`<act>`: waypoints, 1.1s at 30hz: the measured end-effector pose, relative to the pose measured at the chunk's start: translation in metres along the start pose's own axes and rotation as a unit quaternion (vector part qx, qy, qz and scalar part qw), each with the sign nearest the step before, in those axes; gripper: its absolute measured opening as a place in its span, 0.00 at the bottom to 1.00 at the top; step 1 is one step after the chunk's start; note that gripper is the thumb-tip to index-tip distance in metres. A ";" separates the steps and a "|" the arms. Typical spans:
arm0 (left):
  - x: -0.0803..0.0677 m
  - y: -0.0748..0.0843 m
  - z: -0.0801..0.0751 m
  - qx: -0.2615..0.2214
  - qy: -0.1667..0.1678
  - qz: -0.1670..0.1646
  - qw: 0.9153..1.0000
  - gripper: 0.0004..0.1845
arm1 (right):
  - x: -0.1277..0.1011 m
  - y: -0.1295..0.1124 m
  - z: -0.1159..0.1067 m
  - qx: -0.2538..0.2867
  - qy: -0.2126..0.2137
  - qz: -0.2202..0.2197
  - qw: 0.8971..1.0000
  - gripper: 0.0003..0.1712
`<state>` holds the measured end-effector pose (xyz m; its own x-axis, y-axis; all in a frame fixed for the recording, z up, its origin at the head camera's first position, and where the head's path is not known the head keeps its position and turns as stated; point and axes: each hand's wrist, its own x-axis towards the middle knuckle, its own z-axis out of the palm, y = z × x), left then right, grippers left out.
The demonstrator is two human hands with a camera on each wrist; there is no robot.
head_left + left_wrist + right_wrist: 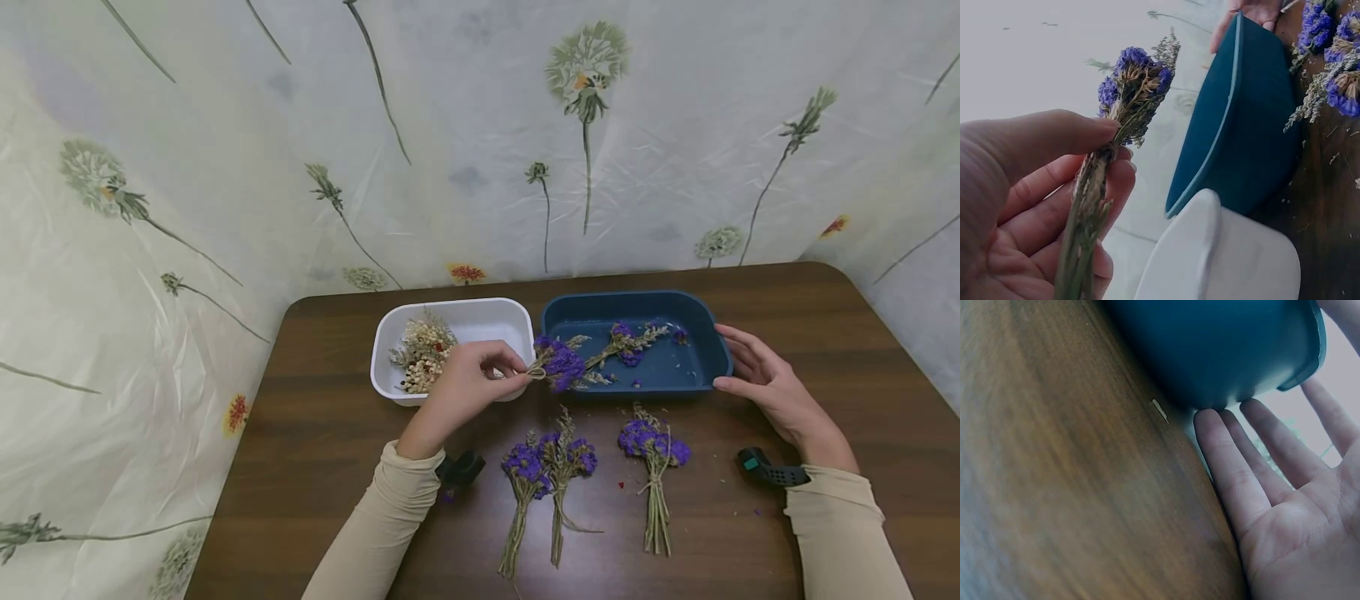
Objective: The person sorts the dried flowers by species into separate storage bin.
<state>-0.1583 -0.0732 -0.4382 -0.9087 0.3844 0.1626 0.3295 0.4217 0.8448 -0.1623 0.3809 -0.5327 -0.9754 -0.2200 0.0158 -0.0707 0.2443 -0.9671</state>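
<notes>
My left hand (480,371) pinches a small bundle of purple dried flowers (558,363) by its twine-tied stems, holding it over the gap between a white tub (480,315) and a blue tub (705,333). The left wrist view shows the bundle (1129,94) between thumb and fingers. My right hand (753,375) lies open against the blue tub's right end, straight fingers (1241,469) touching its wall (1222,344). Another purple sprig (630,340) lies inside the blue tub.
The white tub holds cream dried flowers (423,354). Three tied purple bundles (558,458) lie on the brown table (322,433) in front of the tubs. A floral plastic sheet (450,142) backs the table. The table's left edge is near.
</notes>
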 end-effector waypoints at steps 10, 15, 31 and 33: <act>0.037 0.008 0.016 0.003 -0.041 0.016 0.999 0.02 | 0.002 0.002 -0.001 0.004 0.001 -0.004 1.000 0.44; 0.054 0.011 0.023 0.002 -0.051 0.015 0.999 0.03 | 0.001 0.003 -0.002 0.005 0.000 -0.005 1.000 0.44; 0.110 0.022 0.058 0.023 -0.081 0.026 0.996 0.03 | 0.000 0.004 -0.001 0.011 0.003 -0.007 1.000 0.44; 0.116 0.023 0.063 0.027 -0.080 0.027 0.996 0.03 | 0.000 0.004 -0.001 0.014 0.002 -0.007 1.000 0.44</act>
<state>-0.2404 0.0329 -0.4324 -0.8381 0.5320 0.1208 0.3947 0.4384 0.8075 -0.1627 0.3830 -0.5363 -0.9750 -0.2200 0.0308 -0.0790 0.2140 -0.9736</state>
